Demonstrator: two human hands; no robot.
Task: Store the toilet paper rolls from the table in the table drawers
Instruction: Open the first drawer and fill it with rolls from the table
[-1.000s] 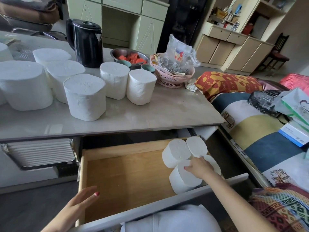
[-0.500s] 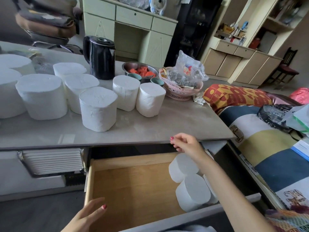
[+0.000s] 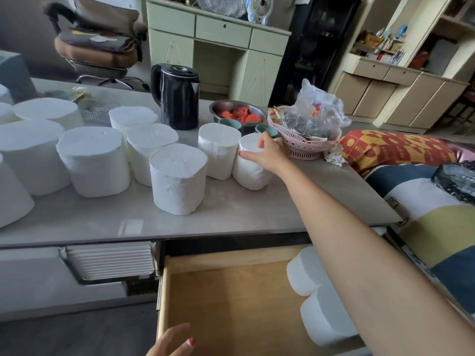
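Right hand on a toilet paper roll near the table's right end

Left hand (image 3: 171, 340) spread, empty, over the open drawer (image 3: 231, 304), two rolls (image 3: 318, 301) at its right side; right hand (image 3: 267, 151) grips the rightmost roll (image 3: 249, 170), upright beside the pink basket (image 3: 305, 146).

White throughout — toilet paper rolls (image 3: 178, 178) on pale grey, glossy table (image 3: 231, 214); two more white rolls (image 3: 305, 272) in drawer (image 3: 231, 304) of light yellowish wood. Black kettle (image 3: 177, 96), silvery metal bowl (image 3: 226, 107) with red-orange pieces, pink lattice basket (image 3: 303, 147) with clear plastic bag, pale green cabinet (image 3: 218, 34) behind. Red nail polish on right hand (image 3: 267, 152) and left hand (image 3: 172, 341) — cushion (image 3: 385, 147) red with yellow pattern, cover (image 3: 431, 217) in navy, white and mustard bands.
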